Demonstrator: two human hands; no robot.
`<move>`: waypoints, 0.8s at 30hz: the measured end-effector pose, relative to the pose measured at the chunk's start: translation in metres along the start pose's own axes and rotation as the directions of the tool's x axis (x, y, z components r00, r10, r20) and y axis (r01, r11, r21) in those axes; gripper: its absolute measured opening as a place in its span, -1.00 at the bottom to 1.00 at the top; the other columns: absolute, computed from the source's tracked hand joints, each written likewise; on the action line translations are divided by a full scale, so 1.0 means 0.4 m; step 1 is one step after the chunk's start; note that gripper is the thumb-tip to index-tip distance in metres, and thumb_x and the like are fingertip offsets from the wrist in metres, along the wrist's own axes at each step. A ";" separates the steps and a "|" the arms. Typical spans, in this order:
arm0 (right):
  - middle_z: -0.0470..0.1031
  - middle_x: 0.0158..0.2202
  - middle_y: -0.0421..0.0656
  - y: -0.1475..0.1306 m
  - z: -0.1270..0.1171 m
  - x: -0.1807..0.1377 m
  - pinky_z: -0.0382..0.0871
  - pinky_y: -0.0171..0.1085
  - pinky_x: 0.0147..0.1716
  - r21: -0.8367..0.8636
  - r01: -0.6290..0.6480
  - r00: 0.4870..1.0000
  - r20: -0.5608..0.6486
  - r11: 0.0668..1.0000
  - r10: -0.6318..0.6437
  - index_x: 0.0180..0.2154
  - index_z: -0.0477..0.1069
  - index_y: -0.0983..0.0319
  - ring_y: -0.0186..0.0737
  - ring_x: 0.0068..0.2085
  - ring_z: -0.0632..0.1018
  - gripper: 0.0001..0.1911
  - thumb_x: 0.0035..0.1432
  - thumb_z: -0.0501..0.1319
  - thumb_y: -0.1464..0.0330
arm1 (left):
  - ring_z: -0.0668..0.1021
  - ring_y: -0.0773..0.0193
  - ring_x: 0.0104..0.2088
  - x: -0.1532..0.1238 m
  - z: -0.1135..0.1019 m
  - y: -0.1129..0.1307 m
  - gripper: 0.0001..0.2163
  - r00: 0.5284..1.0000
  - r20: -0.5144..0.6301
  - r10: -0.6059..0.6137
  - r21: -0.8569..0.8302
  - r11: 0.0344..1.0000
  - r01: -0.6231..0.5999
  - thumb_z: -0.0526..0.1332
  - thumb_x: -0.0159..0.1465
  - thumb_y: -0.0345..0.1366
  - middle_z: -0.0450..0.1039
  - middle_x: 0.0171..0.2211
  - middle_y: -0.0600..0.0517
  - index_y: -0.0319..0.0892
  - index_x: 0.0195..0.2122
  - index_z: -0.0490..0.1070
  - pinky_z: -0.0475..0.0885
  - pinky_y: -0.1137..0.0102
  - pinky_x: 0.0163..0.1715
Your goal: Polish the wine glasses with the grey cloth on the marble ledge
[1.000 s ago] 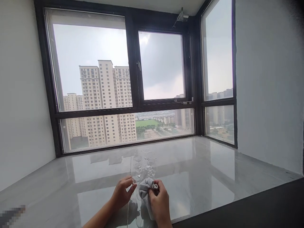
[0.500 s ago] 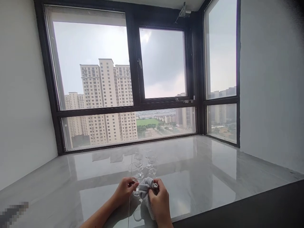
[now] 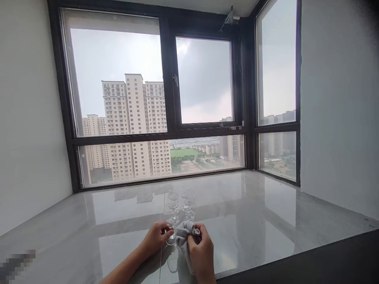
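My left hand (image 3: 157,237) is closed at the stem of a clear stemmed glass (image 3: 169,210), thumb and fingers pinched together. The glass stands upright, its foot on the glossy sill and its bowl showing above my fingers. In my right hand (image 3: 201,249) a grey cloth (image 3: 184,236) is bunched up, gripped between thumb and fingers, with its lower part hanging down. Cloth and glass are close side by side; whether they touch I cannot tell. Just behind stand several more clear glasses, among them a stemmed glass (image 3: 173,197) and another glass (image 3: 190,203).
The glossy grey sill (image 3: 260,232) mirrors the windows and ends at a slanting front edge on the right. Dark window frames (image 3: 133,138) rise behind it, with tall buildings outside. Pale walls (image 3: 334,118) close in on both sides.
My right hand has shifted slightly right with the cloth, leaving more of the glass's foot in view. My left hand stays nearly in place at the stem. The camera view has moved a little.
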State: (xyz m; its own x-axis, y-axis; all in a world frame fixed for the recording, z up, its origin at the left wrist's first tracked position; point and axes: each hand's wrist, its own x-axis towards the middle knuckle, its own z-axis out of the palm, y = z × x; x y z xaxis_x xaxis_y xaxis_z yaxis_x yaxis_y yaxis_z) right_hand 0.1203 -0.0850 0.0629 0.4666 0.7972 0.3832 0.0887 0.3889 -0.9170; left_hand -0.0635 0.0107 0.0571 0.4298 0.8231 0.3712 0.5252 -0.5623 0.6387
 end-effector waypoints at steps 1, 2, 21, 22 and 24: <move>0.60 -0.43 -0.17 0.002 0.000 0.000 0.43 -0.30 -0.35 0.002 -0.001 1.000 0.003 1.000 0.001 -0.35 0.47 0.18 -0.13 -0.39 0.59 -0.85 -0.05 0.20 0.34 | 0.46 0.24 -0.41 0.000 -0.001 -0.001 -0.77 1.000 -0.002 0.004 0.022 1.000 -0.004 0.23 0.24 -0.15 0.50 -0.47 0.04 -0.18 -0.45 0.53 0.32 0.41 -0.35; 0.60 -0.42 -0.16 0.005 0.001 0.000 0.44 -0.30 -0.34 0.003 -0.002 1.000 0.004 1.000 0.002 -0.34 0.47 0.18 -0.13 -0.38 0.60 -0.84 -0.04 0.20 0.34 | 0.49 0.22 -0.37 0.001 -0.001 -0.004 -0.80 1.000 -0.008 0.010 0.044 0.999 -0.009 0.25 0.22 -0.18 0.52 -0.43 0.02 -0.16 -0.46 0.53 0.34 0.41 -0.31; 0.60 -0.42 -0.17 0.034 -0.006 0.008 0.43 -0.27 -0.31 0.013 -0.074 0.996 0.045 0.997 0.073 -0.30 0.46 0.19 -0.11 -0.36 0.60 -0.79 -0.03 0.22 0.27 | 0.59 0.16 -0.29 0.046 -0.146 -0.188 -0.89 0.799 -0.420 -0.430 0.262 0.785 0.561 0.17 0.27 -0.28 0.58 -0.37 0.02 -0.10 -0.40 0.43 0.26 0.41 -0.36; 0.59 -0.42 -0.17 0.034 -0.007 0.008 0.42 -0.27 -0.31 0.008 -0.072 0.996 0.044 0.997 0.072 -0.30 0.46 0.19 -0.11 -0.36 0.60 -0.79 -0.04 0.22 0.27 | 0.60 0.16 -0.27 0.048 -0.148 -0.193 -0.91 0.787 -0.425 -0.447 0.254 0.776 0.578 0.17 0.27 -0.28 0.59 -0.33 0.02 -0.09 -0.36 0.43 0.27 0.42 -0.35; 0.59 -0.42 -0.17 0.031 -0.008 0.007 0.41 -0.26 -0.31 -0.007 -0.074 0.996 0.046 0.997 0.074 -0.31 0.46 0.19 -0.10 -0.35 0.60 -0.78 -0.04 0.22 0.26 | 0.61 0.17 -0.25 0.051 -0.151 -0.201 -0.93 0.771 -0.426 -0.474 0.245 0.760 0.602 0.16 0.28 -0.27 0.61 -0.28 0.03 -0.08 -0.30 0.42 0.28 0.42 -0.34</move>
State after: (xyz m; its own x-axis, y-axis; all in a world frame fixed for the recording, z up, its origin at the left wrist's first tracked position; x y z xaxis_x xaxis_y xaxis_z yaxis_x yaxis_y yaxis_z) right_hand 0.1256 -0.0795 0.0522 0.4313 0.8441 0.3185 0.0597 0.3255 -0.9437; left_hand -0.1412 0.0774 0.0540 -0.2305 0.9348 0.2704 0.8376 0.0491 0.5441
